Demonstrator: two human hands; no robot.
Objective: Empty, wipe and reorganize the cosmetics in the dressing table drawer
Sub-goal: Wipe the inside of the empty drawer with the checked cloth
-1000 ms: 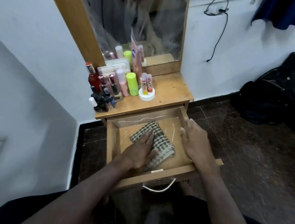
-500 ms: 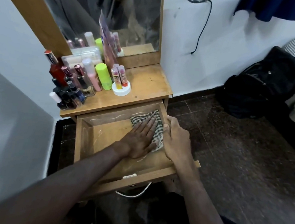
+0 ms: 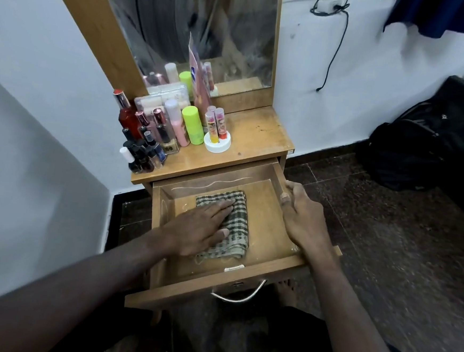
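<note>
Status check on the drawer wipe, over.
Left hand flat, pressing checked cloth on the drawer floor. Right hand gripping the drawer's right wall. Cosmetics out on the tabletop. Nothing else in the drawer.

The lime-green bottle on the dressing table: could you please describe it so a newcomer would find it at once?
Start at the wooden dressing table under the mirror. Cosmetics crowd the left of its top. There the lime-green bottle stands upright between a pink bottle and a white round stand holding lip balm sticks; nothing else on the top is that bright green.
</note>
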